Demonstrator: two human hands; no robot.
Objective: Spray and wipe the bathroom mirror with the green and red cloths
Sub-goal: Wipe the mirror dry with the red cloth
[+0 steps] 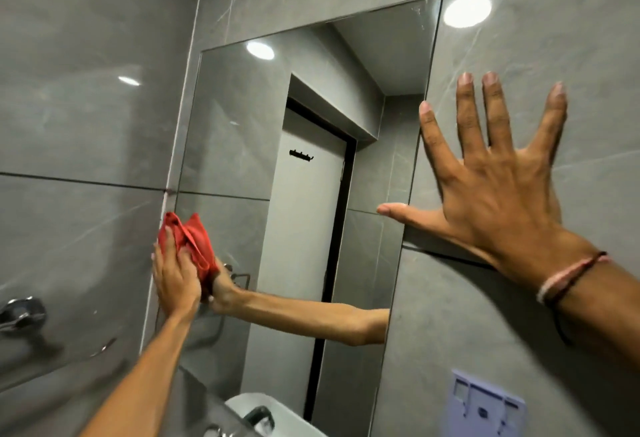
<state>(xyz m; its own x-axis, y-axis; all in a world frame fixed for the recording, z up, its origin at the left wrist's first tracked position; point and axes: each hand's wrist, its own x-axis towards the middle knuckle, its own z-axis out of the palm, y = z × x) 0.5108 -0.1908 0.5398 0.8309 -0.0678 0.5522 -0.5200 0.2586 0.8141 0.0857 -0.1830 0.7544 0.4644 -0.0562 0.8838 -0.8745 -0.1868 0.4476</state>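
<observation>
The bathroom mirror (304,132) hangs on the grey tiled wall, seen at a slant. My left hand (175,279) presses a crumpled red cloth (188,236) flat against the mirror's lower left edge; its reflection shows beside it in the glass. My right hand (491,191) is spread wide, palm against the wall tile just right of the mirror, thumb reaching over the mirror's right edge. It holds nothing. A thread bracelet is on that wrist. No green cloth or spray bottle is in view.
A chrome fitting (22,312) juts from the left wall. A white basin with a dark tap (256,416) shows at the bottom. A pale lilac wall holder (488,405) sits low right. The mirror reflects a white door with hooks.
</observation>
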